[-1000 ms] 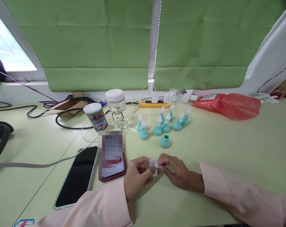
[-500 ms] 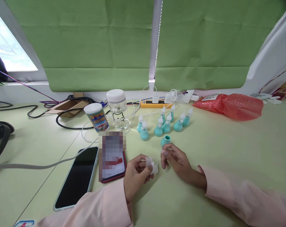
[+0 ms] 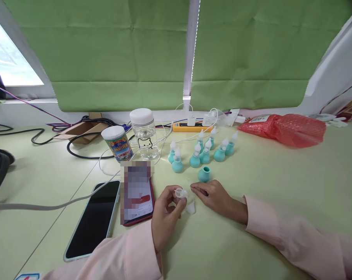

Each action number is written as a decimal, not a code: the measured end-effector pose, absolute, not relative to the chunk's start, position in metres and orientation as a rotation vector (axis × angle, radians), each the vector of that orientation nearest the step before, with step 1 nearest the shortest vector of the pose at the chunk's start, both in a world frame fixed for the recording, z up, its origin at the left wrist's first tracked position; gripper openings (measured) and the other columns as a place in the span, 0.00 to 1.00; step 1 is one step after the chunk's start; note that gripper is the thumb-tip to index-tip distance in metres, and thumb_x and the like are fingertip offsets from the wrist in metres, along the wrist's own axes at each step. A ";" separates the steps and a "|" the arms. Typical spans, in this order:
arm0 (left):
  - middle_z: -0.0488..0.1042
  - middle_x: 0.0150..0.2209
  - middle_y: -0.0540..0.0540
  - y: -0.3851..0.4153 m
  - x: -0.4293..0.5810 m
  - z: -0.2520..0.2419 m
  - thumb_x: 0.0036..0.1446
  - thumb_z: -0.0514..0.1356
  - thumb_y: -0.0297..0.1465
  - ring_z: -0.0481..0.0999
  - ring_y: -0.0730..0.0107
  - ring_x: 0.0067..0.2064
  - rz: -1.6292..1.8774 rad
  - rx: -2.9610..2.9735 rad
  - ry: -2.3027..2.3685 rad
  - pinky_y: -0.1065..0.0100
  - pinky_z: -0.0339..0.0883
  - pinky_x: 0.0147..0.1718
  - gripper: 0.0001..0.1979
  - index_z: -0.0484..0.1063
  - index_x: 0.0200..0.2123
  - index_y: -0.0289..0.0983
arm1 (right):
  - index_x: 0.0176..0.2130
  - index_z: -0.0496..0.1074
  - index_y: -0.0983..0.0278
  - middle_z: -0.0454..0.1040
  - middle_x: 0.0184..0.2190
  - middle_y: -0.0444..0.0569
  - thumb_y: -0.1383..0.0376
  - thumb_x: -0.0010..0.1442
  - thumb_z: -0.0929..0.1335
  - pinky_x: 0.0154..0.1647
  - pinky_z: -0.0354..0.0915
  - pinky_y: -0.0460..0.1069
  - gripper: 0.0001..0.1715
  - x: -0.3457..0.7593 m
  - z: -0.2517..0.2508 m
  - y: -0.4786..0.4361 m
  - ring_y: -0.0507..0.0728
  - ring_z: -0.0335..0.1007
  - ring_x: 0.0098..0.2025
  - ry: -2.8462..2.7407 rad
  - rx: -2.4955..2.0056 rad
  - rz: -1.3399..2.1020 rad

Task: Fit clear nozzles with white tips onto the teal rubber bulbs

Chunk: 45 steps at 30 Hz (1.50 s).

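My left hand point(image 3: 167, 212) is closed, pinching a small clear plastic cap point(image 3: 179, 192) between thumb and fingertips just above the table. A second small clear tip point(image 3: 190, 208) lies on the table right beside that hand. My right hand point(image 3: 215, 197) rests on the table with its fingers stretched out to the left, holding nothing that I can see. Its fingertips are just in front of a teal rubber bulb point(image 3: 204, 174) that has no tip on it. Behind stand several teal bulbs with white tips point(image 3: 199, 151).
Two phones point(image 3: 94, 217) point(image 3: 138, 194) lie left of my hands, one on a white cable. A clear jar with a cat print point(image 3: 143, 134), a printed can point(image 3: 117, 144), a yellow power strip point(image 3: 190, 127), black cables, a cardboard box and a red plastic bag point(image 3: 283, 128) are farther back.
My hands came apart. The right hand let go of the clear piece and settled flat near the bare teal bulb. The left hand raised one clear cap; a clear tip now lies on the table.
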<state>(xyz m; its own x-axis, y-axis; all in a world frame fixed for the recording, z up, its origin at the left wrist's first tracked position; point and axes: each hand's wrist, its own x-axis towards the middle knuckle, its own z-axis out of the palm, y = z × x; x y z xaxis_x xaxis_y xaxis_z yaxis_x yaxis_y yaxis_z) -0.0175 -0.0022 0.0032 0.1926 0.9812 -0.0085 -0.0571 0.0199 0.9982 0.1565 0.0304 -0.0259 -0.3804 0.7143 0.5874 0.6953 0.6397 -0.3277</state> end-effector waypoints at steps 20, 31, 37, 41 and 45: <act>0.68 0.36 0.44 0.001 -0.017 -0.002 0.45 0.55 0.23 0.69 0.67 0.37 1.048 1.269 1.033 0.66 0.67 0.34 0.13 0.66 0.38 0.35 | 0.47 0.64 0.66 0.68 0.25 0.45 0.67 0.57 0.61 0.21 0.56 0.44 0.17 0.153 -0.019 0.020 0.48 0.60 0.21 -2.193 -1.013 0.046; 0.58 0.54 0.44 -0.002 -0.019 -0.008 0.44 0.52 0.18 0.59 0.58 0.55 1.073 1.424 1.024 0.58 0.54 0.54 0.24 0.68 0.46 0.39 | 0.45 0.67 0.61 0.69 0.27 0.45 0.67 0.59 0.60 0.24 0.57 0.44 0.15 0.153 -0.021 0.021 0.50 0.64 0.25 -2.263 -1.092 0.011; 0.57 0.56 0.43 -0.002 -0.020 -0.007 0.45 0.51 0.18 0.57 0.57 0.57 1.053 1.472 1.017 0.57 0.51 0.55 0.25 0.67 0.48 0.38 | 0.47 0.66 0.58 0.68 0.29 0.47 0.66 0.59 0.59 0.24 0.56 0.43 0.17 0.152 -0.019 0.019 0.50 0.64 0.27 -2.357 -1.114 -0.032; 0.57 0.55 0.43 -0.003 -0.021 -0.008 0.45 0.51 0.18 0.57 0.58 0.57 1.089 1.469 0.979 0.57 0.52 0.55 0.25 0.66 0.48 0.39 | 0.48 0.65 0.55 0.68 0.29 0.47 0.68 0.60 0.57 0.21 0.53 0.43 0.19 0.152 -0.017 0.018 0.49 0.64 0.26 -2.417 -1.098 -0.151; 0.57 0.54 0.45 -0.003 -0.022 -0.008 0.46 0.51 0.19 0.57 0.58 0.57 1.121 1.480 0.943 0.57 0.53 0.54 0.25 0.66 0.48 0.40 | 0.48 0.65 0.55 0.68 0.29 0.46 0.69 0.60 0.57 0.19 0.53 0.43 0.19 0.152 -0.016 0.020 0.48 0.63 0.24 -2.440 -1.086 -0.194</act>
<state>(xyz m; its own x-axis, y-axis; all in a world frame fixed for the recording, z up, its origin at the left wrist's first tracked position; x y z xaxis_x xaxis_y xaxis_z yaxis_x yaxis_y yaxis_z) -0.0218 -0.0034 -0.0077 0.2627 0.9488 0.1753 0.0103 -0.1844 0.9828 0.1522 0.0198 -0.0161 -0.5825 0.6676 0.4636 0.7324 0.6785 -0.0568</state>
